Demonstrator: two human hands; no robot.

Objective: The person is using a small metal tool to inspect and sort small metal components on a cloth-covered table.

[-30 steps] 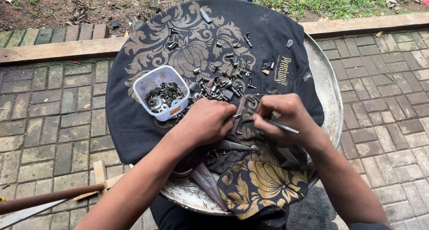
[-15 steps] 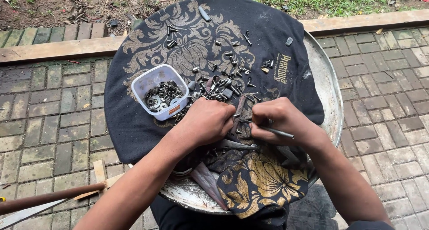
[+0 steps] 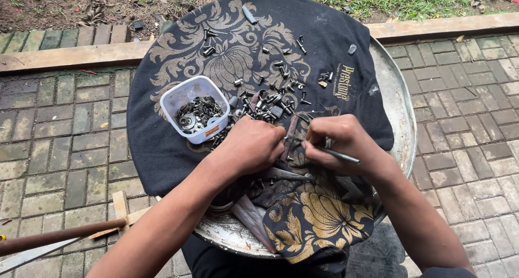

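My left hand [image 3: 251,147] is curled shut over small metal parts near the middle of a black cloth with gold floral print [image 3: 173,148]. My right hand [image 3: 340,143] grips a thin metal rod [image 3: 338,155] that sticks out to the right, its fingertips close against the left hand. A heap of screws, bolts and nuts [image 3: 265,102] lies just beyond both hands. A small clear plastic tub [image 3: 195,116] holding washers and nuts stands to the left of the heap. What the left fingers pinch is hidden.
The cloth covers a round metal tray [image 3: 403,116]. Brick paving surrounds it, with a wooden border strip [image 3: 65,56] and soil and grass behind. A rusty rod [image 3: 54,237] and wood scraps lie at the lower left. Metal tools [image 3: 286,174] lie under my hands.
Both hands have stayed close together over the parts. My right hand has shifted slightly left and down with the rod. The tub and the heap have not moved.
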